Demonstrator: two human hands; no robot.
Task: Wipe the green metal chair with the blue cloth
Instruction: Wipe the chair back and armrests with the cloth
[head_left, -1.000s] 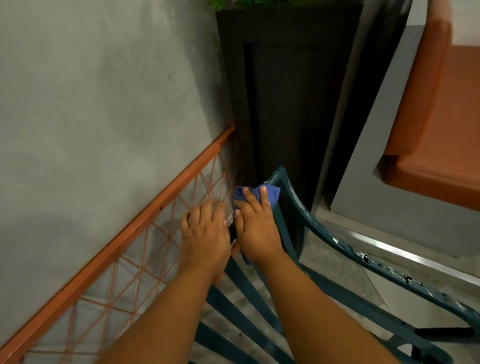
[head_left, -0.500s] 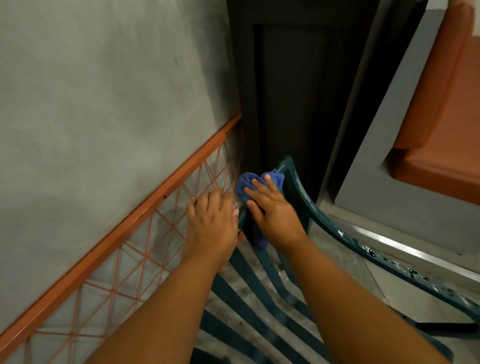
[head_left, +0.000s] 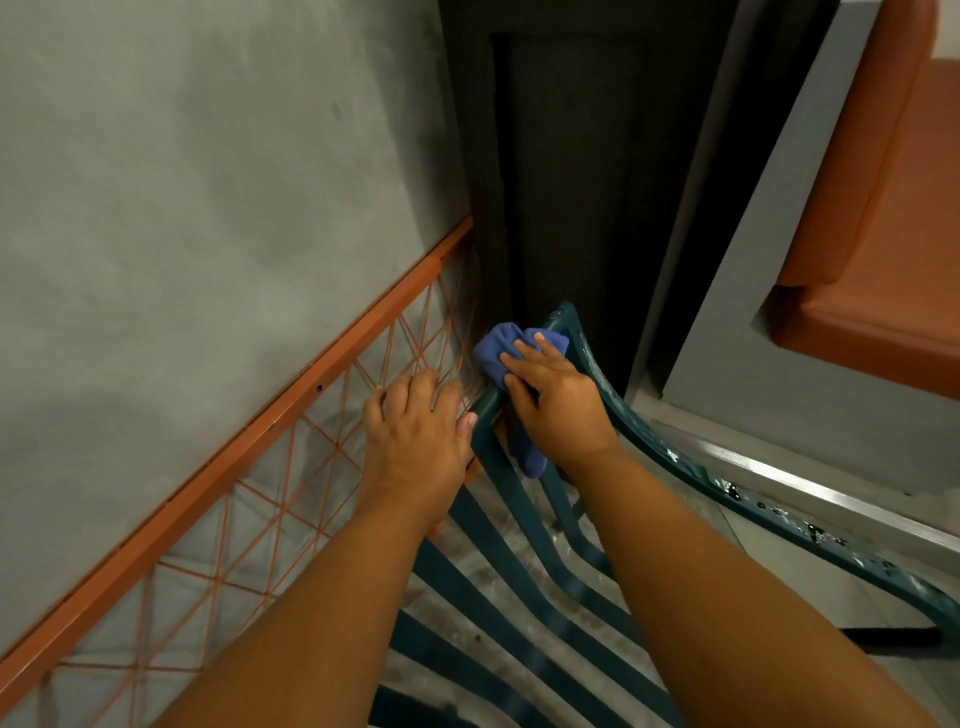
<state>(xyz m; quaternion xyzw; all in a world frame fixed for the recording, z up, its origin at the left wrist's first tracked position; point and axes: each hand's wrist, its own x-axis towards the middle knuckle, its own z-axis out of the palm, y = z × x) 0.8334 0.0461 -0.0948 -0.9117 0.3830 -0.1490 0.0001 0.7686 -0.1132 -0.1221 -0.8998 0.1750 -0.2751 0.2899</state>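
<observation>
We see both forearms reach forward and down to the corner of the green metal chair (head_left: 613, 525). The right hand (head_left: 558, 402) lies palm down, its fingers closed over the blue cloth (head_left: 500, 349), and presses it on the chair's top corner rail; one end of the cloth hangs below the wrist, between the slats. The left hand (head_left: 415, 434) rests just beside the chair on its left, fingers together and curled over the top of the orange wire frame (head_left: 291, 415), the thumb touching the chair's rail; it holds nothing.

We find no containers here.

The chair's corner stands very near the dark planter box (head_left: 582, 171), and the grey wall (head_left: 182, 182) is close on its left. To the right of the chair the curved rail (head_left: 727, 483) shows chipped paint, and beyond it are the open floor and an orange seat cushion (head_left: 883, 260).
</observation>
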